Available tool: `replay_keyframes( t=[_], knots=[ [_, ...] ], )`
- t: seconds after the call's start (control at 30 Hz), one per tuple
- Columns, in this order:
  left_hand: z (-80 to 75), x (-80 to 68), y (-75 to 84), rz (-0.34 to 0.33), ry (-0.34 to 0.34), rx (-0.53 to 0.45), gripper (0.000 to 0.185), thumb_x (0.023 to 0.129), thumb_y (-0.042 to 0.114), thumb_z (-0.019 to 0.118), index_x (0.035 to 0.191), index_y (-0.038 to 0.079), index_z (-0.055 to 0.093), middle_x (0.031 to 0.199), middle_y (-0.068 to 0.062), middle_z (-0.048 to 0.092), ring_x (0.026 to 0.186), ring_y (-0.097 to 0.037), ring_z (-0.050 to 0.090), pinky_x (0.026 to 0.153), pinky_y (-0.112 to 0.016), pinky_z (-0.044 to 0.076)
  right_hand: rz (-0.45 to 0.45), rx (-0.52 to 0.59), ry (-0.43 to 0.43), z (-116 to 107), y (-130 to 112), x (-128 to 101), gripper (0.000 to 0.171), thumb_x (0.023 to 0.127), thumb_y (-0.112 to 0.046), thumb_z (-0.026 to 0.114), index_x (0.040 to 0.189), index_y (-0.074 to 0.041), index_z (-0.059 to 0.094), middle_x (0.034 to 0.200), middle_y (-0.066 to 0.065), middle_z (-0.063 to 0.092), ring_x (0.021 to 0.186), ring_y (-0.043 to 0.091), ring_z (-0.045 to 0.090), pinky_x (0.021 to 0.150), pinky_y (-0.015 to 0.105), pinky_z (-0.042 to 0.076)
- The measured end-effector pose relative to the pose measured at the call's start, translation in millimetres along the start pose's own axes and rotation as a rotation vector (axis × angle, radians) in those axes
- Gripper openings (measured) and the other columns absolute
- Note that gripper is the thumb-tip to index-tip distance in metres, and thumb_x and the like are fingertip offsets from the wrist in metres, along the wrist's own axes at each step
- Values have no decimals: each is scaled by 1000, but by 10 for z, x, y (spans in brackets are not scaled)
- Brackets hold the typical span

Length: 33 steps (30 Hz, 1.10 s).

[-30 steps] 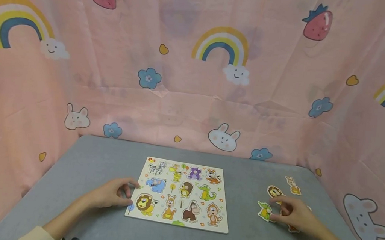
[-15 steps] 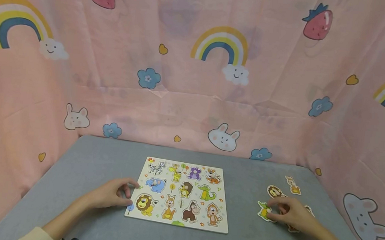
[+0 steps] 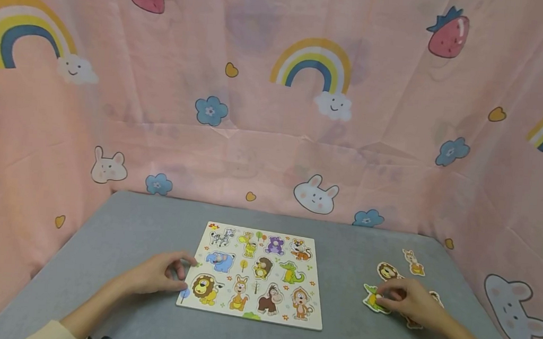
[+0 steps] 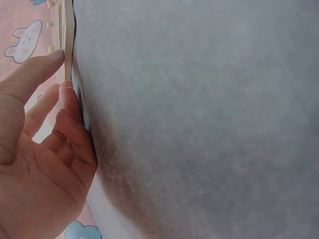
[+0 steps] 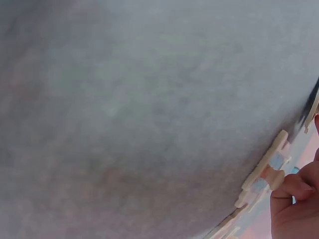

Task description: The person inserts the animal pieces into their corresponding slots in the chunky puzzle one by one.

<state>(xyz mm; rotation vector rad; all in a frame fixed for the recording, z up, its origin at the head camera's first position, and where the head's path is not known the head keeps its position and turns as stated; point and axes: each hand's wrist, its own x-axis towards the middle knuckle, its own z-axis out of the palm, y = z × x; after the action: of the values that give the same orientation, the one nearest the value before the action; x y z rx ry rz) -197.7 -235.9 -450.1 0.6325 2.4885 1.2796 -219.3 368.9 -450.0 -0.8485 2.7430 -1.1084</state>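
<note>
Since a second ago the right hand (image 3: pixel 411 303) has slid a little leftward over the loose pieces, its fingers now closing on the green crocodile piece (image 3: pixel 372 300); the left hand (image 3: pixel 158 275) has not moved. That crocodile piece lies flat on the grey tabletop (image 3: pixel 350 266), well to the right of the puzzle board (image 3: pixel 255 273), with the right fingertips curled onto its near edge. The right wrist view shows the fingers (image 5: pixel 294 191) pinching the edge of a wooden piece, though whether it has left the surface I cannot tell. A lion piece (image 3: pixel 386 270) sits just behind the hand, a small pale animal piece (image 3: pixel 413 261) lies farther back, and another piece is mostly hidden under the hand. The left hand rests at the board's left edge, fingers loosely bent and touching its rim (image 4: pixel 68 40), steadying it.

As a judgement, the work looks early: the board shows printed animals in every slot, and it is unclear which are filled. At least four pieces lie off the board.
</note>
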Motion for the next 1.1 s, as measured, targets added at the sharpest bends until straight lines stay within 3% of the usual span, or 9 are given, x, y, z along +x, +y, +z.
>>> replay_keyframes(
  t=[0.2,0.47,0.7,1.1],
  knots=[
    [3,-2,-1,5,-1,4,45,86,11,81,126,3,61,88,-5,58,59,-10,48,54,-24,39,18,18,31,-33,-56,49,8,91,-12,77,99,-9,75,66,-11,43,53,1,37,47,27,37],
    [0,-7,-2,4,0,-2,46,87,10,81,126,2,60,88,-6,58,60,-11,48,54,-23,40,-3,8,87,-29,-200,208,5,92,-14,77,97,-14,76,65,-10,41,55,1,34,46,27,35],
    [2,-6,7,-4,3,-5,46,86,10,81,126,1,61,88,-6,57,59,-10,47,53,-23,39,55,34,102,76,-269,392,10,90,-20,80,98,-15,77,63,-9,43,55,4,36,50,27,36],
    [5,-1,25,-7,1,-10,46,86,10,81,126,1,60,88,-6,57,59,-11,47,53,-24,40,-51,89,91,314,-446,672,8,89,-15,80,96,-12,77,65,-10,45,56,3,39,50,24,35]
  ],
)
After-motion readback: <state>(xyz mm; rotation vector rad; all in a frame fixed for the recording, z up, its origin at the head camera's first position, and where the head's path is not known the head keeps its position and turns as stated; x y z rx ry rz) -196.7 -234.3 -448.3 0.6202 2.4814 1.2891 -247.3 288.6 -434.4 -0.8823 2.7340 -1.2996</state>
